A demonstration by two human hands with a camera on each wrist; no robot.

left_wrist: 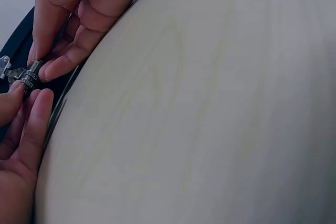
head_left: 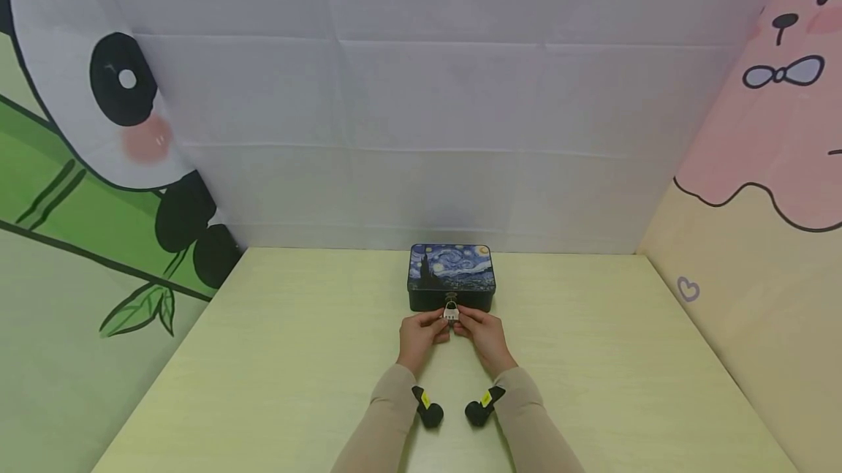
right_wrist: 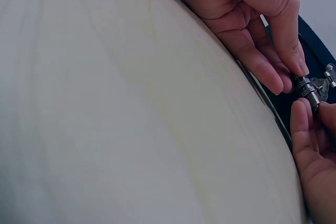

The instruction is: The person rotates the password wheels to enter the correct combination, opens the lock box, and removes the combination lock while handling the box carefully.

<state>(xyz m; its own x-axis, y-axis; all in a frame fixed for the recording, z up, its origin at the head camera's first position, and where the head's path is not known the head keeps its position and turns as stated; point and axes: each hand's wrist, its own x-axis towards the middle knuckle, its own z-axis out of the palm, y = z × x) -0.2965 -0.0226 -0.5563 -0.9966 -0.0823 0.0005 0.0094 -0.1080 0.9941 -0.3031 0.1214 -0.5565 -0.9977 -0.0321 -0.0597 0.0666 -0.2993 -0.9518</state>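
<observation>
A small combination padlock [head_left: 451, 314] with number dials hangs from the front clasp of a dark tin box [head_left: 451, 268], whose lid shows a blue swirling night-sky picture. My left hand [head_left: 417, 340] pinches the padlock from its left side with thumb and fingers. From the right, my right hand [head_left: 488, 338] pinches its other side. Both wrist views show the padlock's dials [left_wrist: 30, 77] between the fingertips of the two hands. The box lid is down. Fingertips partly hide the padlock body.
The box stands on a pale wooden table [head_left: 296, 356], near its back edge. Behind rises a white creased backdrop [head_left: 427, 107]. Painted cartoon panels flank the table, a panda on the left and a pink animal on the right. Black wrist cameras [head_left: 430, 414] sit on both sleeves.
</observation>
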